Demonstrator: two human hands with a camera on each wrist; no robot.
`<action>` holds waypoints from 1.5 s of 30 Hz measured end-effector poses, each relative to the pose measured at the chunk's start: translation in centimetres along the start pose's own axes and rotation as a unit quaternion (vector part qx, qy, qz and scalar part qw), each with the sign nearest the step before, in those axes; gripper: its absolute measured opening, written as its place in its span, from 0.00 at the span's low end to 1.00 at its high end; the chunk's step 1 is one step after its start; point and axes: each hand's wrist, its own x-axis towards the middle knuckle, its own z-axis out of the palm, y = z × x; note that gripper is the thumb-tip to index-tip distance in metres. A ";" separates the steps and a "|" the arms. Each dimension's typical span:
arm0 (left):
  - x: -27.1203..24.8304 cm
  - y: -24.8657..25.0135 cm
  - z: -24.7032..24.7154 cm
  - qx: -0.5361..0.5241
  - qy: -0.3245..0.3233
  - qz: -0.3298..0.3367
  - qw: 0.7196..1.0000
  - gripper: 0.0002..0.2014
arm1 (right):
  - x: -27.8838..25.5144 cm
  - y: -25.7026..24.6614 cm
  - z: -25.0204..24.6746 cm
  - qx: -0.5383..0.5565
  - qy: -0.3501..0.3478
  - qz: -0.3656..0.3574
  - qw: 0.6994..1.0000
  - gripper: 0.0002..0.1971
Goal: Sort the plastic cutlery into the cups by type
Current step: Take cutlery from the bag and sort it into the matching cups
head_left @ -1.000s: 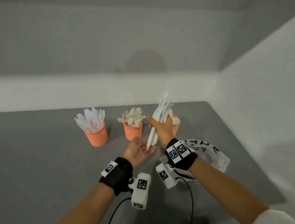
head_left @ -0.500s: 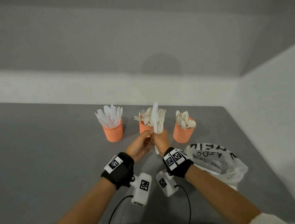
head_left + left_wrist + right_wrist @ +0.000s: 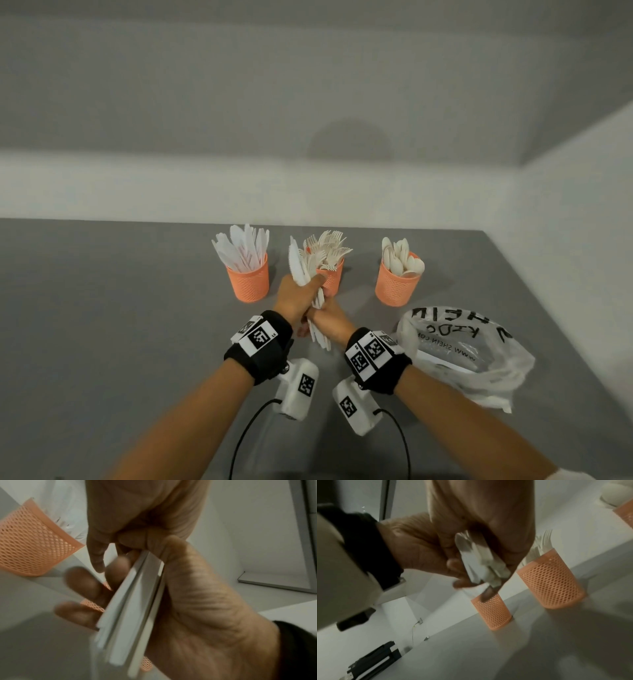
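Observation:
Three orange mesh cups stand in a row on the grey table (image 3: 102, 342): the knife cup (image 3: 247, 282) on the left, the fork cup (image 3: 333, 281) in the middle, the spoon cup (image 3: 397, 286) on the right. Both hands hold one upright bundle of white cutlery (image 3: 298, 265) just in front of the fork cup. My left hand (image 3: 296, 296) grips its middle, and my right hand (image 3: 334, 320) grips the handle ends below. In the left wrist view the bundle's handles (image 3: 133, 608) lie against the right palm. The right wrist view shows the bundle (image 3: 481, 563) between both hands.
A crumpled clear plastic bag (image 3: 462, 349) with black print lies at the right, near the spoon cup. White walls border the table at the back and on the right. Cables hang from both wrist cameras toward the near edge.
A second ago my right hand alone held the bundle over the open left palm. The left hand has since closed round it, higher up, and the right hand now holds the handle ends.

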 end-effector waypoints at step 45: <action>0.7 0.9 -2.6 -0.090 0.108 0.009 0.990 0.11 | -0.3 1.1 -3.5 0.118 -0.069 0.112 0.984 0.11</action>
